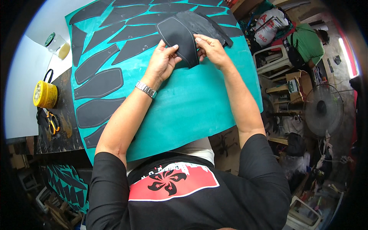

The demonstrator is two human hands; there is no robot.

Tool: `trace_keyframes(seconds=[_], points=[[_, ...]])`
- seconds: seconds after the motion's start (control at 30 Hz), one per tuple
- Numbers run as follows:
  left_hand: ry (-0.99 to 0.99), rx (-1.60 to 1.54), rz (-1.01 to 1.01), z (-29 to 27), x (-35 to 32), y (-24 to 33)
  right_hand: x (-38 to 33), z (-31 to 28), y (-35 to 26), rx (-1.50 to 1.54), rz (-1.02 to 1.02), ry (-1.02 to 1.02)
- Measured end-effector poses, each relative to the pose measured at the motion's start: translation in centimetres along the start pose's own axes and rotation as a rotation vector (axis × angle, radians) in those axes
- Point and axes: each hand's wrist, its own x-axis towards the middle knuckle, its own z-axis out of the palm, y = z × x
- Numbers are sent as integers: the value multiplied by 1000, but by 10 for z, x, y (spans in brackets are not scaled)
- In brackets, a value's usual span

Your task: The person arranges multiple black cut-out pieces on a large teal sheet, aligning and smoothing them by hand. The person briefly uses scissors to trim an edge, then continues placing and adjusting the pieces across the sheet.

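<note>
A black flat panel with rounded corners and a pale line along its edge is lifted in both hands above a teal sheet. My left hand is closed on its lower left edge, thumb on top. My right hand pinches its right edge between thumb and fingers. Just behind the held panel lie larger dark pieces, partly overlapped by it. Several similar black panels of varied shapes lie flat on the sheet's left side and far end.
On the left stand a yellow tub, orange-handled pliers or cutters and a jar with a green lid. To the right are a standing fan, a white plastic chair and a person in green.
</note>
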Motion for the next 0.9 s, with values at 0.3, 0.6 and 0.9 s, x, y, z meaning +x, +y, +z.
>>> trace_keyframes(seconds=[0.3, 0.6, 0.9], points=[[229, 106, 82, 8, -9, 11, -23, 6, 2, 258, 83, -174], [277, 352, 127, -2, -68, 46, -30, 30, -14, 91, 150, -284], [104, 492, 89, 5, -59, 62, 25, -12, -54, -448, -605, 187]])
